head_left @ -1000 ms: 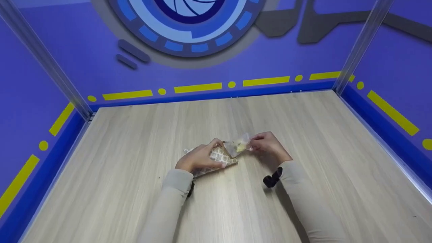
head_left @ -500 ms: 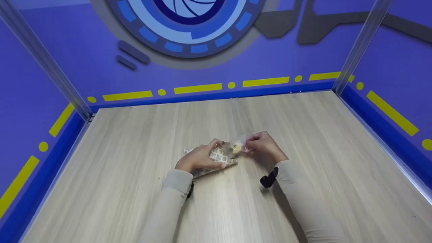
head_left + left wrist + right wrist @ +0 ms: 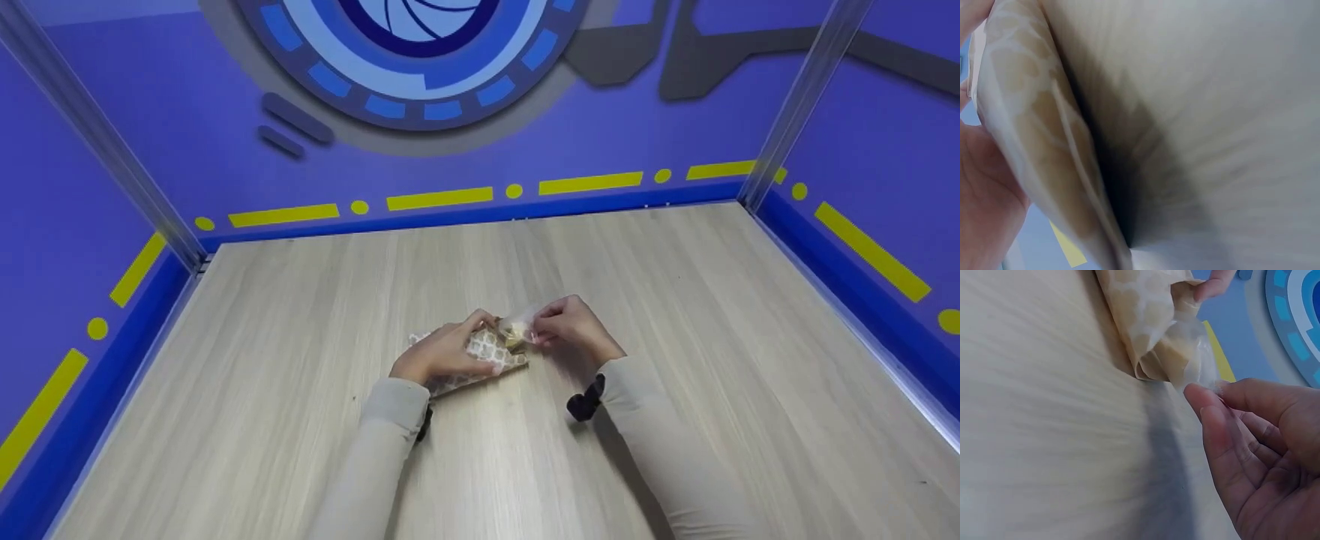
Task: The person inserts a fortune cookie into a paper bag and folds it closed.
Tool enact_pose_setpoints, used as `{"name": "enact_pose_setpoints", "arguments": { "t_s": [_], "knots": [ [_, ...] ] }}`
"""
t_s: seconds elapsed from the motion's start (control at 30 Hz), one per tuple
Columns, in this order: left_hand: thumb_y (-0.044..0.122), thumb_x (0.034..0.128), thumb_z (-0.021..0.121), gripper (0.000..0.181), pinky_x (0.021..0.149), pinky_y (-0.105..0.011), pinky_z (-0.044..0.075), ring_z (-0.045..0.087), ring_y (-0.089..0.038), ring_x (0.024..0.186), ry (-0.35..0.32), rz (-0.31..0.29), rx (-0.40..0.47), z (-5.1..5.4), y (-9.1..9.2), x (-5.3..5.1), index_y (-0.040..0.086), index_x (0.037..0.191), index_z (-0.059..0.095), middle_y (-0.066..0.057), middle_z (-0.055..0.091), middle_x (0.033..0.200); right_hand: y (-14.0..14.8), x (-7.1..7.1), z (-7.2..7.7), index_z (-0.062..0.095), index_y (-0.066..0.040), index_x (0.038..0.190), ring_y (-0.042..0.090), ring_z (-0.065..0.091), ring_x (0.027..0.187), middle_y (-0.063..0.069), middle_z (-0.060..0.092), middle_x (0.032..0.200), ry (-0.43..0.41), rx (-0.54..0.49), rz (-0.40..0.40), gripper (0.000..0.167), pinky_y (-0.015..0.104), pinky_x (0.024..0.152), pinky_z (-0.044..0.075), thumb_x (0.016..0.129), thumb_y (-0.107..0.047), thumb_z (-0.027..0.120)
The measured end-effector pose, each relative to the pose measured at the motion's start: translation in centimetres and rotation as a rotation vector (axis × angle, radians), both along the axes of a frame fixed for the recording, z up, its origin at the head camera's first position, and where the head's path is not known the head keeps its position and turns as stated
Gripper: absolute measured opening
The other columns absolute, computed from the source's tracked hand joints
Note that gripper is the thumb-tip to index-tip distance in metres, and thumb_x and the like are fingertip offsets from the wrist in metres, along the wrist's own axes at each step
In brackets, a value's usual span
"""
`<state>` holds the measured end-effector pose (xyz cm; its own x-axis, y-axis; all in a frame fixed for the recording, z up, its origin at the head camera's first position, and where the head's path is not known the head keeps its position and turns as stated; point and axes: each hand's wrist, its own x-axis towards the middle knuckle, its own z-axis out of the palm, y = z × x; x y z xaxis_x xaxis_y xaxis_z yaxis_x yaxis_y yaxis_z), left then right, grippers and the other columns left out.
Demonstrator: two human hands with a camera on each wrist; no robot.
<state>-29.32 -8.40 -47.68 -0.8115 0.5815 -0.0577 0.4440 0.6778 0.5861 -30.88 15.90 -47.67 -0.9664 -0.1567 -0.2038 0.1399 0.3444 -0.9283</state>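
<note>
A tan paper bag with a white lattice pattern lies on the table, its mouth facing right. My left hand grips it from above, thumb on the near side and fingers on the far side. In the right wrist view the bag's mouth gapes, and a clear plastic packet with something yellowish inside sits partly within it. My right hand pinches the packet's outer end between thumb and fingertips. The left wrist view shows the patterned paper bag bulging beside the palm; its contents are hidden there.
The pale wooden table extends around both hands. Blue-purple printed panels with yellow marks stand at the back and sides. A small black wrist device hangs beneath the right cuff, close above the tabletop.
My right hand has moved left, taking the plastic packet from outside the paper bag's mouth to partly inside it. The left hand and the paper bag have stayed almost still.
</note>
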Motion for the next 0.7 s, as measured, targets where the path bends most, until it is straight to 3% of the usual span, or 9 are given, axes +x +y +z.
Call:
{"name": "enact_pose_setpoints", "arguments": {
  "t_s": [0.37,0.7],
  "knots": [
    [0.049,0.0752,0.077,0.067,0.092,-0.043,0.047,0.058,-0.022,0.108,-0.034,0.009,0.004,-0.1,-0.1,-0.1,0.032,0.13,0.042,-0.006,0.057,0.13,-1.2,0.0,-0.6,0.068,0.012,0.094,0.008,0.063,0.053,0.002,0.065,0.063,-0.017,-0.027,0.004,0.015,0.018,0.052,0.052,0.084,0.002,0.062],
    [0.049,0.0745,0.077,0.07,0.092,-0.044,0.047,0.058,-0.025,0.108,-0.01,0.01,-0.008,-0.1,-0.1,-0.1,0.031,0.132,0.041,-0.01,0.058,0.127,-2.4,0.2,-0.6,0.07,0.009,0.094,0.008,0.063,0.053,0.005,0.069,0.066,-0.032,0.0,0.012,0.015,0.021,0.055,0.054,0.084,0.001,0.063]
  ]
}}
